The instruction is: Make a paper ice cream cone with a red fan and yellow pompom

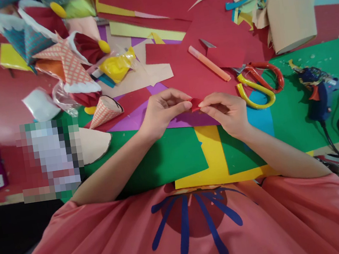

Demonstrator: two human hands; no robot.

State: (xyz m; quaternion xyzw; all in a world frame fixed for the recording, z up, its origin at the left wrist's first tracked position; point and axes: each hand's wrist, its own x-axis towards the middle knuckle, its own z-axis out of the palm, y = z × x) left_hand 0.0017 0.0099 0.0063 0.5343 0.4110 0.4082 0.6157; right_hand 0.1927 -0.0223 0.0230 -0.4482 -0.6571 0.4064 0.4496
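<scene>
Between my two hands is a small piece of red paper [195, 104], pinched at both ends above the purple and red sheets. My left hand [164, 110] closes thumb and fingertips on its left side. At its right side, the fingertips of my right hand [226, 109] grip it in the same way. Scissors [254, 81] with one yellow and one red handle lie just right of my right hand, their blades partly under a red paper piece [225, 55]. An orange marker [209, 63] rests on the red sheet beyond my hands.
Patterned paper cones and a star shape [69, 65] crowd the upper left. A blue glue gun [321, 95] with a black cord lies on green sheet [295, 126] at right. Behind it stands a beige paper cylinder [291, 13]. Yellow sheet [212, 150] shows near the front edge.
</scene>
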